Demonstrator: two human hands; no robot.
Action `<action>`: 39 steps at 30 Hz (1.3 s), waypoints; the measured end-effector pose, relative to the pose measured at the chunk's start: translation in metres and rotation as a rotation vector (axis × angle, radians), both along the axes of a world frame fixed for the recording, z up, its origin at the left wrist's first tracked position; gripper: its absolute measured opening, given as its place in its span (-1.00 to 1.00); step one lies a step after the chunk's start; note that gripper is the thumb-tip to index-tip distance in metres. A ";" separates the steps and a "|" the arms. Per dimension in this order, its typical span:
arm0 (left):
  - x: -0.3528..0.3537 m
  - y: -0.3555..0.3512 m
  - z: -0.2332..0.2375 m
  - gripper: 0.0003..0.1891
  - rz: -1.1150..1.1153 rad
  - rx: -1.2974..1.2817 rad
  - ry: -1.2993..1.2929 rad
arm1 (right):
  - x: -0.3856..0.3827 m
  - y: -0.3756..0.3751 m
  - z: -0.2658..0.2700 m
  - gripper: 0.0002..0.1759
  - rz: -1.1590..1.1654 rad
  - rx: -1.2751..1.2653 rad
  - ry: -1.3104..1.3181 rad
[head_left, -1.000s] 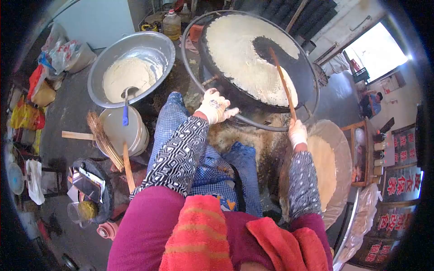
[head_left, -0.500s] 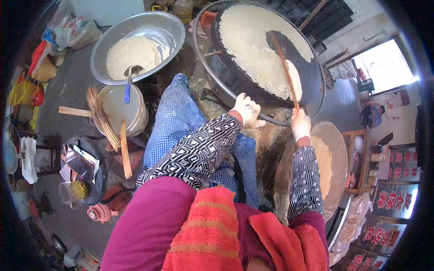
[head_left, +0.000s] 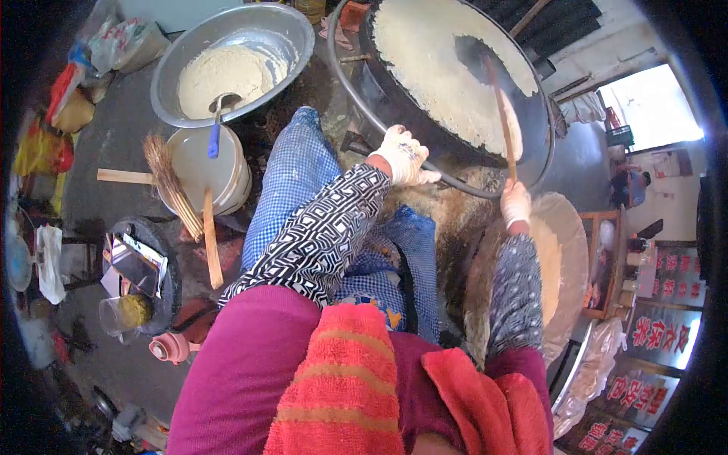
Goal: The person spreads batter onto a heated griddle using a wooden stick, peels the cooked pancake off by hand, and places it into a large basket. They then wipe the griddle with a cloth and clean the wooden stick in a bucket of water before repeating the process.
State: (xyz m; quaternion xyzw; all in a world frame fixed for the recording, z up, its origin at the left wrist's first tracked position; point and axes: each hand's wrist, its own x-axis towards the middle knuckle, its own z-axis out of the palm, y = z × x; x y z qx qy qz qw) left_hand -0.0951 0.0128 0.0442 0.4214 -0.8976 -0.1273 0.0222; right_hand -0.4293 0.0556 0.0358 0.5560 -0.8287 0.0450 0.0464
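My right hand (head_left: 516, 205), in a pale glove, is closed around the handle of a long wooden batter spreader (head_left: 503, 114). The spreader's blade lies over pale batter (head_left: 425, 61) spread on a big round black griddle (head_left: 413, 110). A dark bare patch shows near the middle of the griddle, and another stretch at its right side. My left hand (head_left: 404, 155), gloved too, is closed on the metal ring (head_left: 356, 98) that runs around the griddle, at its near edge.
At the upper left, a metal basin (head_left: 171, 98) holds batter and a blue-handled ladle (head_left: 214, 140). Below it, a white bucket (head_left: 241, 171) bears a straw brush (head_left: 174, 189) and wooden sticks. A round flatbread stack or sheet (head_left: 544, 265) lies in a wide tray at right. A person (head_left: 629, 186) is in the background.
My right hand has drawn slightly down and right with the spreader, and the bare patch looks wider. My left hand stays at the ring. The view has shifted a little.
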 end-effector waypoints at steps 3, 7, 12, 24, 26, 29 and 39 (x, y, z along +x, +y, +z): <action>0.007 -0.007 0.000 -0.32 -0.014 -0.010 -0.026 | 0.004 -0.010 0.012 -0.57 0.078 -0.012 0.050; 0.021 -0.012 -0.004 -0.35 0.041 -0.033 -0.044 | 0.040 0.017 -0.003 -0.57 0.137 0.086 0.114; 0.034 -0.023 -0.005 -0.35 0.097 -0.076 -0.061 | 0.012 -0.006 0.014 -0.55 0.035 -0.005 0.031; -0.041 0.017 -0.018 -0.33 0.022 0.033 0.114 | 0.031 0.003 0.013 -0.55 0.174 0.005 0.068; -0.031 0.013 -0.002 -0.32 0.034 0.057 0.072 | 0.036 0.012 -0.002 -0.54 0.146 0.077 0.058; -0.027 0.017 -0.003 -0.30 0.020 0.062 0.049 | -0.005 0.000 -0.008 -0.55 0.036 -0.042 0.049; 0.005 0.002 -0.005 -0.29 -0.005 0.025 0.057 | -0.002 -0.016 0.000 -0.58 -0.002 -0.063 0.041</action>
